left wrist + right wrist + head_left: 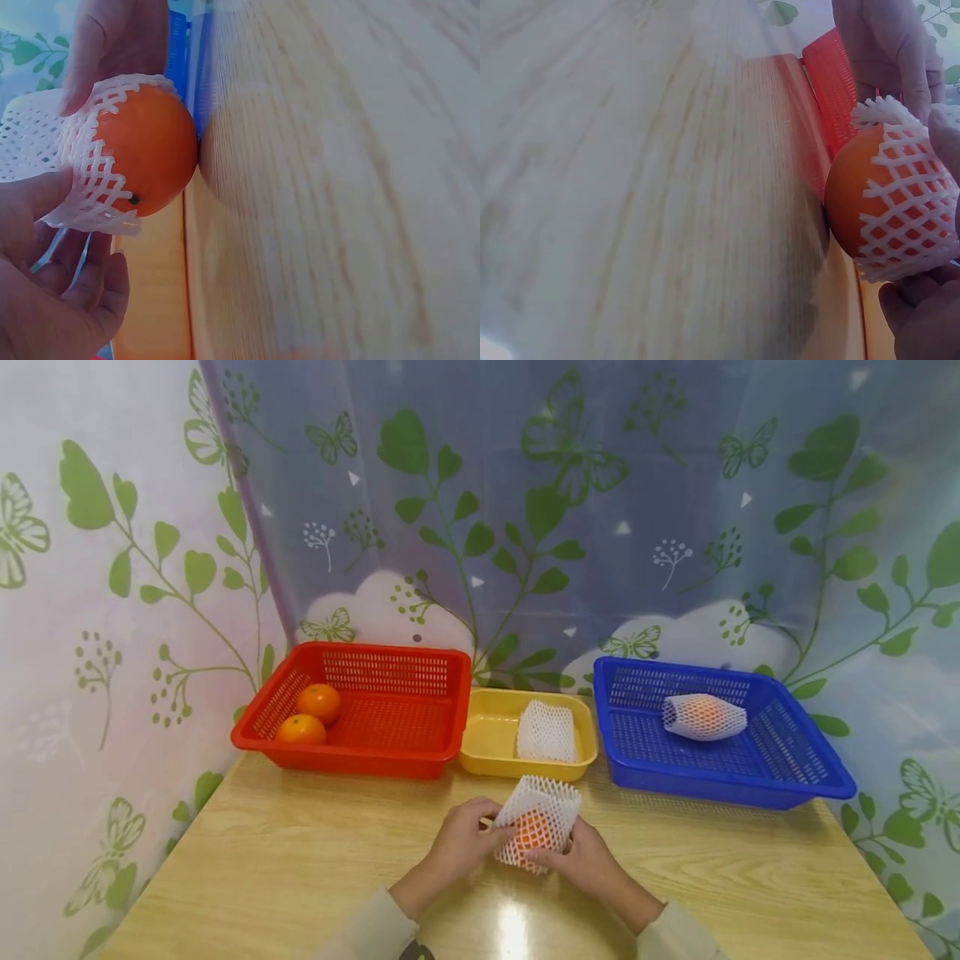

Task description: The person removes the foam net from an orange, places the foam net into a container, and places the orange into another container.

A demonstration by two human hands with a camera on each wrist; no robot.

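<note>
An orange [154, 146] sits partly inside a white foam net sleeve [551, 802], between both hands, just over the front of the table. Its lower end shows bare in both wrist views, while the net covers the rest. My left hand [468, 842] pinches the sleeve's left side, thumb in front and fingers behind. On the right side, my right hand [592, 862] holds the sleeve with its thumb across the front; its other fingers are mostly hidden in the head view. The sleeve's far end stands flat and unfilled beyond the orange.
At the back left, a red basket [375, 764] contains two bare oranges [318, 702]. A yellow tray [480, 764] in the middle holds a flat foam net [546, 732]. In the blue basket [720, 785] at right lies a net-wrapped orange [705, 717]. A patterned curtain [480, 527] hangs behind.
</note>
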